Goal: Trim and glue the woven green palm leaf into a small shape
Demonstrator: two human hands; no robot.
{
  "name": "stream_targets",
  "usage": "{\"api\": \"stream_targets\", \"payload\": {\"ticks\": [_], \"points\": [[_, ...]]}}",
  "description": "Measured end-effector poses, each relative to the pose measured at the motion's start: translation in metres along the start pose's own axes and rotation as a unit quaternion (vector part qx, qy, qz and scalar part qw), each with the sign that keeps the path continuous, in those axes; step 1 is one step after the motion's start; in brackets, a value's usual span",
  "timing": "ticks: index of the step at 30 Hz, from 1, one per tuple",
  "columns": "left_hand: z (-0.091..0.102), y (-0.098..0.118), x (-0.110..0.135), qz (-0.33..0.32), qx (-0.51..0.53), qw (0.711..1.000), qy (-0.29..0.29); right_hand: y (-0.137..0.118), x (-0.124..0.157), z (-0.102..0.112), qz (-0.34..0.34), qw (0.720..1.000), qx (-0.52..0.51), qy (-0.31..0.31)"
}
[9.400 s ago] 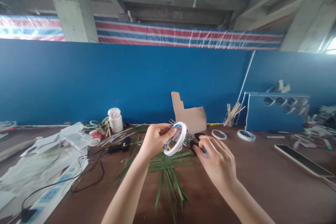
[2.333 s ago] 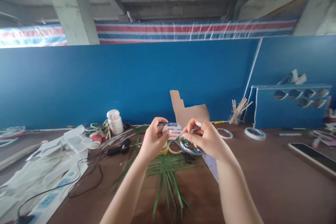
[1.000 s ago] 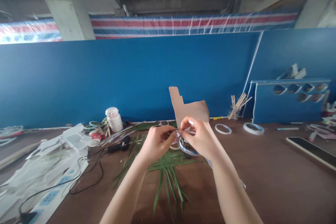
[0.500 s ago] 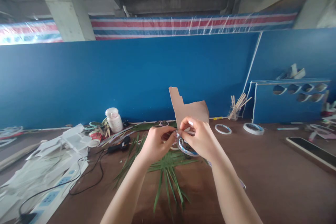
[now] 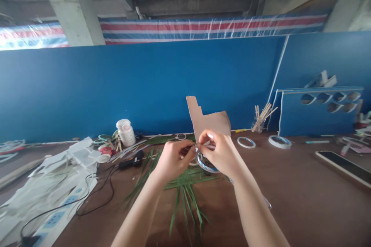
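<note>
Both hands meet in the middle of the view, above a woven mat of green leaf strips (image 5: 185,187) on the brown table. My right hand (image 5: 222,153) is closed round a thin roll of tape (image 5: 205,163) with a bluish rim, holding it up off the table. My left hand (image 5: 173,159) pinches at the top edge of that roll, fingertips touching those of the right hand. What the left fingertips grip is too small to make out, likely the tape's end. A cut piece of brown cardboard (image 5: 207,119) stands just behind the hands.
White paper scraps (image 5: 55,177), a power strip (image 5: 55,216) and a black cable lie at left. A white jar (image 5: 125,132) and a black glue gun (image 5: 131,160) sit behind. Two tape rolls (image 5: 246,142) (image 5: 279,141), sticks in a cup (image 5: 261,117) and a phone (image 5: 343,166) lie right.
Earlier my left hand held a thick white roll and the right a black tool. Now the right holds a thin roll and the left has come in to pinch at its edge.
</note>
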State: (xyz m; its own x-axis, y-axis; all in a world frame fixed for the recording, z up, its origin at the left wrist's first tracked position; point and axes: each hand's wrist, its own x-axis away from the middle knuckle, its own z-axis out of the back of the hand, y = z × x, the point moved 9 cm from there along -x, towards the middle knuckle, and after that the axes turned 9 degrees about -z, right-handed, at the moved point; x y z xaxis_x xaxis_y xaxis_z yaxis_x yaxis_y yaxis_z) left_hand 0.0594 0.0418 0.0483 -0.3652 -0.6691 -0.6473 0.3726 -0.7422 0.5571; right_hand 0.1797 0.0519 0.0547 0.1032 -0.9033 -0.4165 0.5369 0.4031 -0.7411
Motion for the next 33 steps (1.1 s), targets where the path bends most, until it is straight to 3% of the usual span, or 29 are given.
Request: {"api": "stream_targets", "payload": {"ticks": [8,16,23,33], "points": [[0.002,-0.002,0.0,-0.022,-0.1,0.995,0.005,-0.003,0.001,-0.002,0.003,1.0,0.013,-0.001],[0.014,0.0,0.002,-0.077,-0.296,0.95,0.06,-0.007,0.003,-0.008,-0.002,0.998,0.045,0.033],[0.021,0.003,0.003,-0.079,-0.324,0.94,0.073,-0.008,0.006,-0.014,-0.012,0.997,0.061,0.047],[0.026,0.001,0.004,-0.06,-0.308,0.946,0.082,-0.017,0.004,-0.003,0.033,0.996,0.041,0.067]]}}
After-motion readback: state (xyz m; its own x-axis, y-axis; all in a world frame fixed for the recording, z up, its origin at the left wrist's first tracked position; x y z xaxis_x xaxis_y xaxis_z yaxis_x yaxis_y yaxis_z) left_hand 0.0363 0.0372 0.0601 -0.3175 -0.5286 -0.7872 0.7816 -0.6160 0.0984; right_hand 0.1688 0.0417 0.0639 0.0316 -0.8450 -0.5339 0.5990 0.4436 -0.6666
